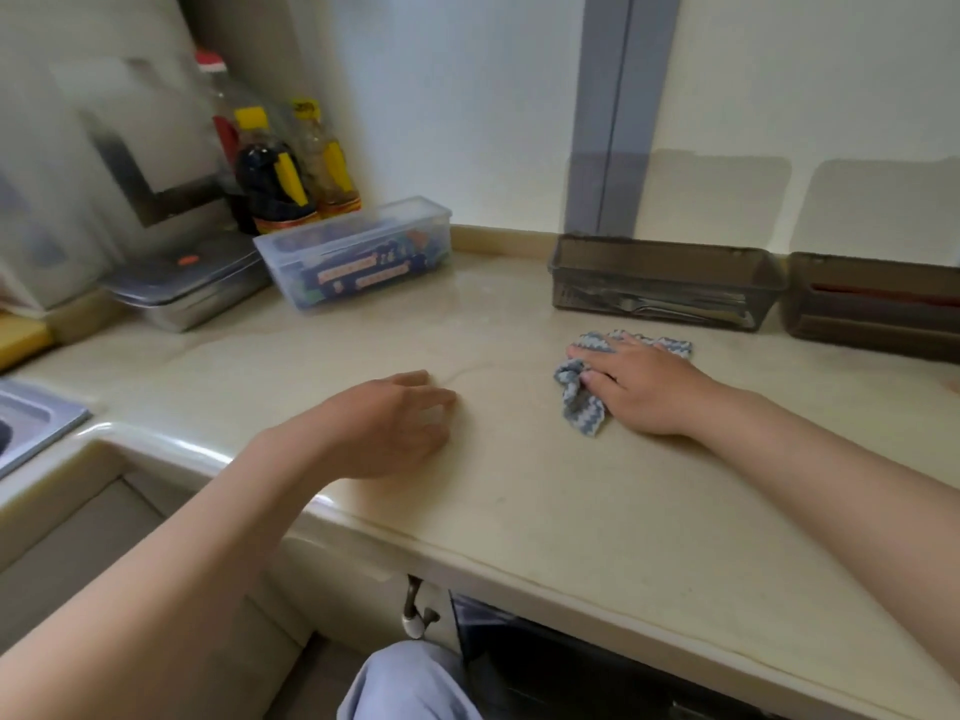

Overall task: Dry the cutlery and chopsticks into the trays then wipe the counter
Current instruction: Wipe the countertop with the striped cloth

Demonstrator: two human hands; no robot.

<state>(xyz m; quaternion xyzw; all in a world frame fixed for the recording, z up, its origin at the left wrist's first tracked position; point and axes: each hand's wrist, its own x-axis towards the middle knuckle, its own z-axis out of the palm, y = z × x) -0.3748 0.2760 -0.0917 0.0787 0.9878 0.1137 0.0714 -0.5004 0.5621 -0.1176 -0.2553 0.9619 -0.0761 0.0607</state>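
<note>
My right hand lies flat on a blue-and-white striped cloth, pressing it onto the beige counter. My left hand rests on the counter to the left of the cloth, fingers loosely bent, holding nothing. Behind the cloth stands a dark see-through tray with metal cutlery lying in it. A second dark tray stands to its right, with reddish sticks inside.
A clear lidded box with blue packets stands at the back left, beside a metal lidded container and several sauce bottles. A sink sits at the far left. A wet streak shines on the counter by the box.
</note>
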